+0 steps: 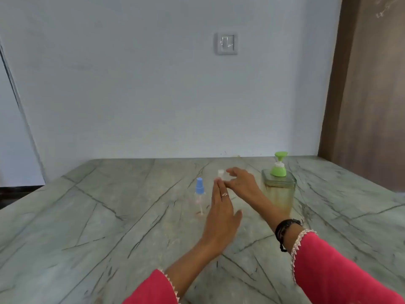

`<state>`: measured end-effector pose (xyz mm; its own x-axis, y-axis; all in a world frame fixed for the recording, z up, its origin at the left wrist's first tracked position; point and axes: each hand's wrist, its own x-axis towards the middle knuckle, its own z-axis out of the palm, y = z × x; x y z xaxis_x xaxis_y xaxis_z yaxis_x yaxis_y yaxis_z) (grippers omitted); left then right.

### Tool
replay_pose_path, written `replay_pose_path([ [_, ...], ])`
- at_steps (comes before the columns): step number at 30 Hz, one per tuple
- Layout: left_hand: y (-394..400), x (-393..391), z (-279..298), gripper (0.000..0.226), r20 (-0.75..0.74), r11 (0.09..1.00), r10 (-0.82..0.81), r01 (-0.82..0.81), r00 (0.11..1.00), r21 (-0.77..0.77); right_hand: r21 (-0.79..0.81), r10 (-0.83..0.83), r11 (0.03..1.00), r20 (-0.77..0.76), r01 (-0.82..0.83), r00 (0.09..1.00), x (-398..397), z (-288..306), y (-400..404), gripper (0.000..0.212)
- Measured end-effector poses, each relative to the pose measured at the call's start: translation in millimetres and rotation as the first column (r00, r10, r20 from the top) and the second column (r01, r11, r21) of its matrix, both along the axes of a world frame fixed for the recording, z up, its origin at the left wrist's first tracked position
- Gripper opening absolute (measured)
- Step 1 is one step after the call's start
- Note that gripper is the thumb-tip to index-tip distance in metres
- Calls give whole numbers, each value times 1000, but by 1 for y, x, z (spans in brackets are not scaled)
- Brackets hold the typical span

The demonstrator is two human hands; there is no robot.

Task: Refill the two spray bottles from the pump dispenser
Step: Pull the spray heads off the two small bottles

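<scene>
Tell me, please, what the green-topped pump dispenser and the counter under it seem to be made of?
The pump dispenser body looks like clear glass or hard plastic: thick see-through walls show yellowish liquid inside. Its green pump head appears to be smooth, matte plastic. The counter looks like polished stone, perhaps marble, grey-green with dark veins; a printed laminate cannot be excluded.

- A pale blue-grey wall [131,84] stood behind the counter, evenly lit.
- A grey switch plate [226,43] was set in that wall, right of centre.
- A grey-green marble countertop [98,216] with dark veins filled the lower half.
- A brown wooden panel [370,84] rose at the right edge.
- A dark line [13,84] slanted down the wall at the left.
</scene>
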<state>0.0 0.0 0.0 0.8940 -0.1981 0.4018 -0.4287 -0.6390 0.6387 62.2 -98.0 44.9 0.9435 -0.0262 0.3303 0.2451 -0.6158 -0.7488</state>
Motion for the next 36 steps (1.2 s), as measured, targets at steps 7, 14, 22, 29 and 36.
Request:
replay_pose_path([
  [7, 3, 2, -24, 90, -42, 1000, 6, -6, 999, -18, 55, 76, 996, -51, -73, 996, 4, -23, 2, 31],
  [14, 11, -11, -19, 93, -121, 998, -13, 6, 993, -60, -2, 148, 989, -34, -148, 988, -18, -22, -8, 31],
  [22, 22, -21, -20, 90, -171, 992, -97, 81, 981, -96, -37, 240, 969, -72, -243, 968, -63, -21, -22, 27],
  [29, 38, -22, -18, 42, -261, 945, -172, 85, 950, -315, -37, 286, 957, -65, -288, 956, -84, -20, -29, 34],
  [36, 38, -18, -19, 40, -264, 946, -168, 81, 950, -314, -62, 207, 978, 129, -201, 970, -87, -10, -25, 34],
])
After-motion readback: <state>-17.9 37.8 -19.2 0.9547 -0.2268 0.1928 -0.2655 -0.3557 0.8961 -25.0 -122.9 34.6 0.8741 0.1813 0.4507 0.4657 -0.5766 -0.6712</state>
